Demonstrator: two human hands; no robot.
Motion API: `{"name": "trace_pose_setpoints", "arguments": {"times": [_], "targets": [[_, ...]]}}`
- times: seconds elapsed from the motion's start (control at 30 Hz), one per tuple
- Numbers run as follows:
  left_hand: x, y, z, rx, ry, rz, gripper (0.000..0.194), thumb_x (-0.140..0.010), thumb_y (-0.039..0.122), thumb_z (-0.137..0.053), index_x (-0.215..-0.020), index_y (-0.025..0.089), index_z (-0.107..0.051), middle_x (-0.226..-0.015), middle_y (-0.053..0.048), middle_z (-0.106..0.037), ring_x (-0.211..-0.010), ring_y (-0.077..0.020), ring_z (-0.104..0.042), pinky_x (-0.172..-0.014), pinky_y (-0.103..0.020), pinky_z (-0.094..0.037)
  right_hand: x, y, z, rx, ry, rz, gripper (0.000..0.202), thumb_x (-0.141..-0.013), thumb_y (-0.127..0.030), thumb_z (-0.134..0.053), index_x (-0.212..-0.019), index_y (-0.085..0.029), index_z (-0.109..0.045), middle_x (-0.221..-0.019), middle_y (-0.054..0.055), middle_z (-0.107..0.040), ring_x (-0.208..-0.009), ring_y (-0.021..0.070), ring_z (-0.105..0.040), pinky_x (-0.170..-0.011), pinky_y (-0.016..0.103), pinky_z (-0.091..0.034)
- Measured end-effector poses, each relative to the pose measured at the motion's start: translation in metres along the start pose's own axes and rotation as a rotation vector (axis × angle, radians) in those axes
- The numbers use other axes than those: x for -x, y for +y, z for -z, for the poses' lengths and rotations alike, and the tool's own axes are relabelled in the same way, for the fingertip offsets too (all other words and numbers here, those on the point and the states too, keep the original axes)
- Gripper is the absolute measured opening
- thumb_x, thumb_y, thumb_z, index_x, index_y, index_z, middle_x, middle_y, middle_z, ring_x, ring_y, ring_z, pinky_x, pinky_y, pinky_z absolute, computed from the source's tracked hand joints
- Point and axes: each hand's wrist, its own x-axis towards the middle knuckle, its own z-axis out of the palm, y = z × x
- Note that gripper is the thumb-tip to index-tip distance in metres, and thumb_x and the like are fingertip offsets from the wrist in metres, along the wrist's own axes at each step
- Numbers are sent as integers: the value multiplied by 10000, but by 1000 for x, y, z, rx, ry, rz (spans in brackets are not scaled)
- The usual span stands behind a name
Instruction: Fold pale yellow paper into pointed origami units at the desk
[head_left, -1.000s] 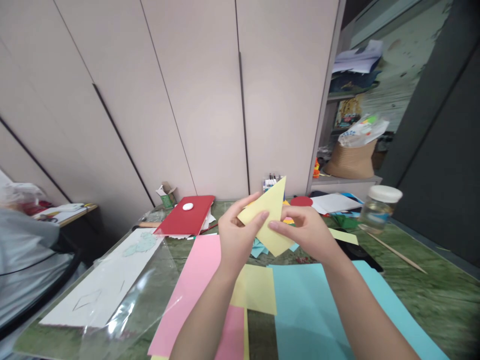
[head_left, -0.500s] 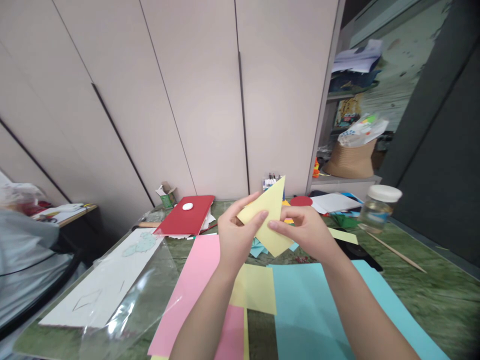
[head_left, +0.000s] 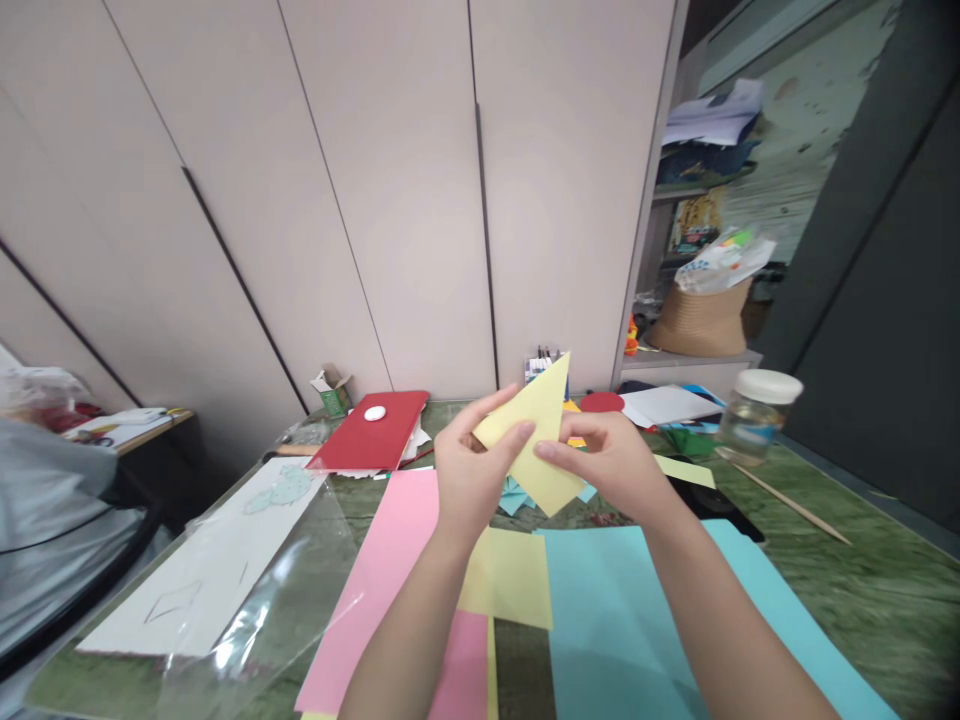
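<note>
A folded piece of yellow paper, kite-like with a sharp point at the top, is held above the table between both hands. My left hand pinches its left side, thumb on the near face and the other fingers behind. On the right edge, my right hand grips it with the thumb in front and the index finger curled behind. Beneath the hands lie a creased yellow sheet, pink paper and large turquoise sheets. Small turquoise folded pieces show partly behind the held paper.
A lidded jar and a wooden stick are at the right, near a dark flat object. A red folder, a small green box and a white drawing sheet with clear plastic lie left. Cabinet doors stand behind.
The hands and the folded yellow paper have stayed almost still. At most, the paper's lower tip has shifted very slightly.
</note>
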Motion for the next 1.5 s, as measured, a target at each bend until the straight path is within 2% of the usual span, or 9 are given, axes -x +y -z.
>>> {"name": "trace_pose_setpoints", "arguments": {"times": [0.2, 0.33, 0.53, 1.03, 1.37, 1.5], "targets": [[0, 2, -1, 37, -10, 58, 382, -649, 245, -773, -1024, 216, -707, -895, -52, -741, -781, -207, -692, -623, -263, -562, 0, 2, 0, -3, 27, 1, 318, -758, -433, -640, -581, -176, -579, -663, 28, -619, -632, 162, -538, -577, 276, -413], [-2, -2, -1, 159, -11, 80, 487, -643, 248, -779, -1112, 199, -655, -810, -50, -743, -726, -174, -689, -627, -250, -552, 0, 1, 0, -37, 119, -14, 325, -745, -413, -660, -559, -173, -544, -627, 10, -593, -601, 144, -518, -558, 261, -399], [-5, -9, 2, 214, 71, 50, 371, -638, 264, -782, -976, 138, -697, -650, -20, -712, -585, -106, -647, -595, -203, -518, 1, 0, -1, -183, 162, -72, 306, -715, -420, -693, -576, -172, -580, -645, 24, -616, -611, 155, -547, -542, 259, -434], [-3, -4, 3, 148, 64, 39, 323, -660, 280, -768, -950, 145, -723, -667, -17, -720, -587, -96, -645, -596, -188, -521, 1, 0, 0, -201, 164, -71, 303, -701, -410, -708, -565, -170, -581, -623, 21, -598, -588, 149, -526, -520, 257, -419], [-4, -3, 5, 173, 41, 63, 350, -671, 276, -760, -985, 129, -708, -616, -10, -695, -566, -98, -631, -611, -208, -531, -1, 2, 2, -213, 154, -66, 254, -723, -389, -705, -633, -159, -646, -674, 39, -658, -620, 168, -579, -542, 270, -463], [-5, 0, 5, 128, -11, 86, 371, -654, 258, -768, -999, 137, -706, -592, 0, -686, -543, -90, -617, -594, -195, -522, 1, -2, 2, -288, 134, -46, 207, -725, -363, -712, -817, -177, -707, -845, 54, -724, -746, 204, -654, -618, 283, -522]]}}
